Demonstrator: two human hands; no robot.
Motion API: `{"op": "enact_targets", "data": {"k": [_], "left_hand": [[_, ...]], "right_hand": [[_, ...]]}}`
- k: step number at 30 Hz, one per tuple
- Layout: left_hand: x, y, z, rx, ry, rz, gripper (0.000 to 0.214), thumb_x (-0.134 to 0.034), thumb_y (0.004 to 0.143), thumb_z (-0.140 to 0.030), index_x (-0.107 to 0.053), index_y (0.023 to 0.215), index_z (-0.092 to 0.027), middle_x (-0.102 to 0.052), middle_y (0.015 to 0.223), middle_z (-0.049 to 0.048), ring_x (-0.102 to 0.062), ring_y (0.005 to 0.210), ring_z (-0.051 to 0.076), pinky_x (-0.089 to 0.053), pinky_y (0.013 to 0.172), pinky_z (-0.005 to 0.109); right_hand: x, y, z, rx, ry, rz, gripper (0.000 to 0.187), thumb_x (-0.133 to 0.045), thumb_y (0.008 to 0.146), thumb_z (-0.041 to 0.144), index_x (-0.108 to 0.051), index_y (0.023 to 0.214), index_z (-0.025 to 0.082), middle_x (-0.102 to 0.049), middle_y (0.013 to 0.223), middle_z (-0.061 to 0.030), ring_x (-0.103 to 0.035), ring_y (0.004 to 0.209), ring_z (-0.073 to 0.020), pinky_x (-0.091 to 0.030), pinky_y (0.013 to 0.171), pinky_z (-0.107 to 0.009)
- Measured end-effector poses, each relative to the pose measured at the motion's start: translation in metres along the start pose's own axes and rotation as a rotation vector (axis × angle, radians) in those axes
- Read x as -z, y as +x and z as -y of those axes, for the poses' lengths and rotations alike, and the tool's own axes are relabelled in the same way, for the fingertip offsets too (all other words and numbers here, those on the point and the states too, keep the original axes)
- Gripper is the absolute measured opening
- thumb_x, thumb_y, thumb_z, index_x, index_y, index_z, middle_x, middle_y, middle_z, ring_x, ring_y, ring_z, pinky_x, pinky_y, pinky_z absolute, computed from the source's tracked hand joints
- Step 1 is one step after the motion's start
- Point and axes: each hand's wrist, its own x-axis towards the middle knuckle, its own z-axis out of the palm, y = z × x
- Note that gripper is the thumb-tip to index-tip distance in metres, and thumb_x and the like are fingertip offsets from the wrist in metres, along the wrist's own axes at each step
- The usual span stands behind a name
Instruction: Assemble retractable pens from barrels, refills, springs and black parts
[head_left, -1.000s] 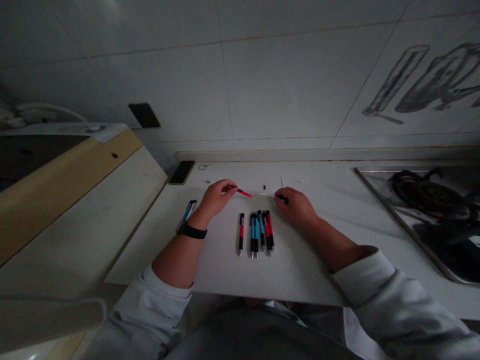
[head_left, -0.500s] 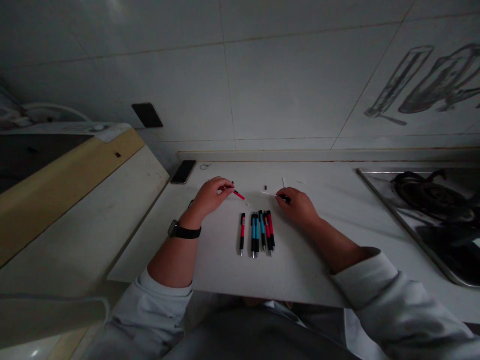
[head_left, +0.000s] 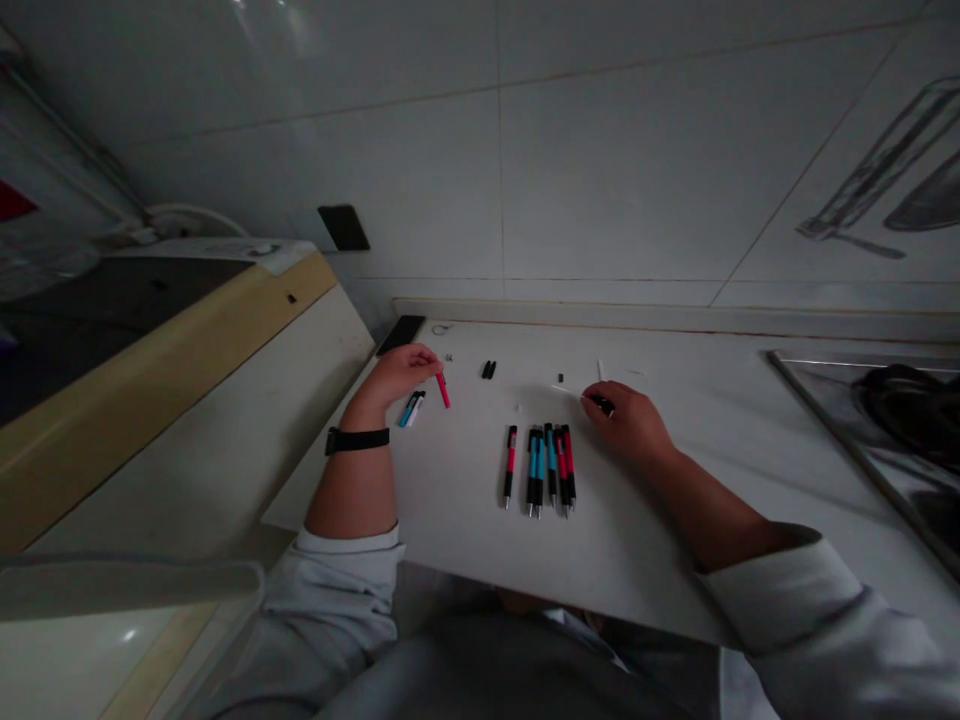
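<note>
My left hand (head_left: pixel 400 371) pinches a red pen barrel (head_left: pixel 443 389) near the counter's left edge, just above a blue pen (head_left: pixel 409 409) lying there. My right hand (head_left: pixel 630 420) is closed on a small black pen part (head_left: pixel 602 404) with a thin white refill (head_left: pixel 568 390) sticking out to the left. Between my hands lies a row of several red and blue pens (head_left: pixel 541 464) side by side on the white counter (head_left: pixel 675 520). A small black piece (head_left: pixel 488 369) lies behind them.
A dark phone (head_left: pixel 400 334) lies at the counter's back left corner. A gas hob (head_left: pixel 892 420) is set into the counter at the right. A wooden-edged appliance top (head_left: pixel 187 330) stands to the left. Small loose pen parts (head_left: pixel 600 369) lie near the tiled wall.
My left hand has carried the red barrel leftward, away from the right hand, to the blue pen at the counter's edge. The view has swung left. My right hand has stayed in place.
</note>
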Motion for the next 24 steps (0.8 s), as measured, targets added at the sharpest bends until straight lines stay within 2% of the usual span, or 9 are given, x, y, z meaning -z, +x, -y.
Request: {"op": "enact_targets", "data": {"k": [4,9,13,19,24], "left_hand": [[-0.006,0.002,0.010,0.025,0.242,0.088,0.021,-0.071,0.075,-0.039,-0.073,0.082,-0.019,-0.075,0.082,0.0050,-0.067,0.076,0.021,-0.049,0.069,0.030],[-0.016,0.003,0.018,0.057,0.488,0.047,0.007,-0.072,0.078,-0.027,-0.073,0.078,-0.020,-0.076,0.078,0.0048,-0.067,0.070,0.019,-0.045,0.064,0.029],[-0.024,0.005,0.021,0.062,0.636,0.052,0.010,-0.077,0.078,-0.028,-0.071,0.074,-0.021,-0.075,0.075,0.0030,-0.063,0.066,0.017,-0.042,0.060,0.028],[-0.027,0.011,0.026,0.080,0.663,0.041,0.015,-0.081,0.078,-0.034,-0.073,0.076,-0.022,-0.075,0.077,0.0031,-0.063,0.069,0.017,-0.042,0.063,0.028],[-0.019,0.012,0.032,0.102,0.595,0.123,0.006,-0.077,0.079,-0.025,-0.075,0.079,-0.020,-0.077,0.081,0.0045,-0.066,0.071,0.018,-0.044,0.066,0.028]], "right_hand": [[-0.001,0.000,-0.001,0.000,-0.008,0.011,0.023,-0.055,0.096,0.034,-0.073,0.099,0.022,-0.075,0.096,-0.0082,-0.066,0.082,-0.0225,-0.049,0.076,-0.035],[-0.001,0.000,0.000,-0.008,-0.002,0.020,0.023,-0.055,0.096,0.034,-0.074,0.099,0.022,-0.075,0.096,-0.0086,-0.067,0.081,-0.0230,-0.048,0.074,-0.035],[-0.003,-0.001,-0.001,0.003,0.004,0.017,0.023,-0.055,0.095,0.035,-0.075,0.099,0.023,-0.076,0.097,-0.0089,-0.067,0.083,-0.0239,-0.050,0.076,-0.036],[-0.003,0.000,-0.003,0.008,-0.005,0.029,0.023,-0.054,0.097,0.034,-0.074,0.100,0.023,-0.076,0.098,-0.0090,-0.069,0.085,-0.0247,-0.050,0.077,-0.036],[-0.003,0.000,-0.003,0.016,-0.009,0.047,0.023,-0.054,0.097,0.035,-0.074,0.099,0.023,-0.076,0.095,-0.0083,-0.068,0.085,-0.0244,-0.050,0.078,-0.036]]}}
